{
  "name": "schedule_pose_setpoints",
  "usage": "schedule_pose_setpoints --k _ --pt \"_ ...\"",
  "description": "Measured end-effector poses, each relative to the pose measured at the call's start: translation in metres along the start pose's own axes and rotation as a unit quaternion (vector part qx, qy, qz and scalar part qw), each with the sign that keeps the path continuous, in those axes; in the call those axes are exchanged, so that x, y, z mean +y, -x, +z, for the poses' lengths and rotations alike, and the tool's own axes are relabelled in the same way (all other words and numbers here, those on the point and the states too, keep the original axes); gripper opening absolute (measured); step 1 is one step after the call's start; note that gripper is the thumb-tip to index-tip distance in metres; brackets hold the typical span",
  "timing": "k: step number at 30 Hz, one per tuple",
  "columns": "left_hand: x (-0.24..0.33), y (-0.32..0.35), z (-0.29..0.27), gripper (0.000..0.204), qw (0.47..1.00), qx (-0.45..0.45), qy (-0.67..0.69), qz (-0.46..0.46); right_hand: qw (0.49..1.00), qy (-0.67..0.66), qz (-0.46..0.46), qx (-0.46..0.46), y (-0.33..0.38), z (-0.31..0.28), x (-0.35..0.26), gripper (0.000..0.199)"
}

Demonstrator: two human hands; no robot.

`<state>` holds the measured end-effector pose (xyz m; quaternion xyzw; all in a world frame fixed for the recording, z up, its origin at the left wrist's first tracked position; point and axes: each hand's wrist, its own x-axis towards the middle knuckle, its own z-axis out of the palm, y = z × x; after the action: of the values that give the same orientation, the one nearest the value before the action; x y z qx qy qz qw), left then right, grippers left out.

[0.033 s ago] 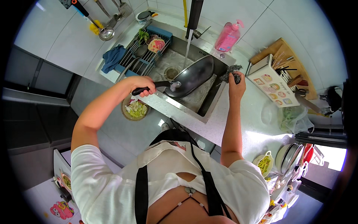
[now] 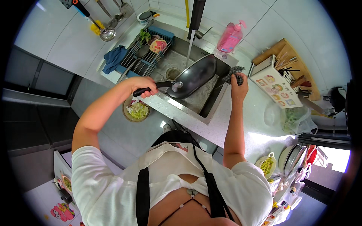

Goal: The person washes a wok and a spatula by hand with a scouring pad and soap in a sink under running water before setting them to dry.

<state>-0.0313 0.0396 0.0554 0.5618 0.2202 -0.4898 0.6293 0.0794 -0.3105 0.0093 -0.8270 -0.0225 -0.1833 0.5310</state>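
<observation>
Okay: pan [image 2: 198, 78] held by its handle [image 2: 141, 92], scourer [image 2: 235, 71] off to the right

From where I stand, reads as a pan wash, likely rinsing. Left hand [image 2: 145, 86]: fingers curled round the black handle, closed. Right hand [image 2: 239, 86]: fingertips pinching the grey, wiry scourer, near the right edge of the sink [image 2: 184, 109] and apart from the pan. Pan is to the right of the left grip and slightly beyond it, over the sink, between both hands, tipped on a slant.

Doing it well, my take: firm left wrist, since the weight hangs out past that one grip. Roll the handle so the water stream [image 2: 189, 52], beyond the left grip and falling from the tap [image 2: 197, 17], sweeps the whole surface. Can't tell if it strikes the pan or drops behind the far rim. Slant should tip runoff into the sink, not toward the counter by the right hand. Scourer: light strokes; wire could scratch if there's a coating.

Looks: round, curved sides, near black, soft sheen where light catches it. Pale patch where the handle joins; foam or fitting, too small to say. Grime: can't make any out.
</observation>
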Motion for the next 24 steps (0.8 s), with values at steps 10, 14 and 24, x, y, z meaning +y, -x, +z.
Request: schedule_pose_setpoints --k 10,14,24 --pt "-0.012 -0.001 -0.007 0.016 0.992 -0.02 0.12 0.027 0.993 0.035 -0.064 -0.088 0.012 0.009 0.011 0.056" --pt "-0.015 -0.01 -0.005 0.015 0.979 -0.036 0.199 0.006 0.976 0.052 -0.027 -0.21 0.007 0.024 0.008 0.043" --pt "0.008 -0.021 -0.005 0.015 0.945 -0.109 0.308 0.005 0.951 0.045 -0.203 -0.228 0.02 0.112 -0.028 0.028"
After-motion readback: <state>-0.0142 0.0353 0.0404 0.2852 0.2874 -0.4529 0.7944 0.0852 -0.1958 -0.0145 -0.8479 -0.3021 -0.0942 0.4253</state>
